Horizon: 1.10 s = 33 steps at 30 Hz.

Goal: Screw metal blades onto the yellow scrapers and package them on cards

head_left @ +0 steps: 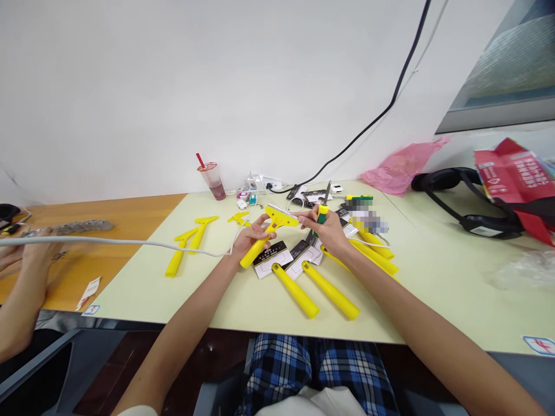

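My left hand (pixel 252 236) is closed around a yellow scraper (pixel 259 245), its wide head tilted up to the right. In my right hand (pixel 332 229) is a screwdriver (pixel 322 214) with a green and yellow handle, its shaft pointing up. The right fingertips are at the right end of the scraper's head. Below my hands lie loose yellow handles (pixel 297 292) and black-and-white packaging cards (pixel 272 260). To the left, two yellow scrapers (pixel 202 234) rest on the table, with small yellow parts (pixel 239 218) behind them.
A drink cup (pixel 213 182) with a red straw and a power strip (pixel 260 182) stand by the wall. A white cable (pixel 173 247) crosses the left side. On the right are a pink bag (pixel 401 167) and a black headset (pixel 472 214). Another person's hands (pixel 37 251) work at far left.
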Available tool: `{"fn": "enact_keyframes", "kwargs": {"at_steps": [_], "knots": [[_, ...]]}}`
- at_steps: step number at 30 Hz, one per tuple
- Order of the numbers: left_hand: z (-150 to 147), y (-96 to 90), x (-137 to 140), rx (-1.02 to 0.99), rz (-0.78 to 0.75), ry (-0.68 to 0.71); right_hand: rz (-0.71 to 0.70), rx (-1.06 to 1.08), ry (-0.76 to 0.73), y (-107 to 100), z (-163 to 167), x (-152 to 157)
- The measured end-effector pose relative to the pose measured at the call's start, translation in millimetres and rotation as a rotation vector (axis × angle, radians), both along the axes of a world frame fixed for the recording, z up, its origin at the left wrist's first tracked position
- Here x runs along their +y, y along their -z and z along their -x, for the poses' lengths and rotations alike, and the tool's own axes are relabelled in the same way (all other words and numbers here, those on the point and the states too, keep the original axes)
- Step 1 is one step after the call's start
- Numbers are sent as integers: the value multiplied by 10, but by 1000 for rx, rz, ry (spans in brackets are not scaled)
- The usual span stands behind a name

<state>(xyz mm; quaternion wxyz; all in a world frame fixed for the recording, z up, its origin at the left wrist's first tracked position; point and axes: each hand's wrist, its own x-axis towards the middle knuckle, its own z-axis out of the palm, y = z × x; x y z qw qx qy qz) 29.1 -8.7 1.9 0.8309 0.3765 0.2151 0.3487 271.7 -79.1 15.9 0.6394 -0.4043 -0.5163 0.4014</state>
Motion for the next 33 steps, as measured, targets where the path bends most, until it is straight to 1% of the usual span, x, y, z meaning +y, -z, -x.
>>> {"fn": "enact_keyframes", "kwargs": {"at_steps": [6, 17, 26, 30, 33], "knots": [[-13, -9, -20, 8, -3, -2, -25, 39, -13, -8, 11, -6], [-30, -43, -50, -42, 64, -18, -20, 72, -37, 9, 33, -4], [-30, -93, -120, -50, 47, -56, -16, 91, -94, 53, 26, -1], [15, -130, -83, -79, 11, -71, -11, 46, -81, 49, 47, 7], [123, -188, -9, -145, -4, -169, 29, -57, -64, -26, 39, 88]]}}
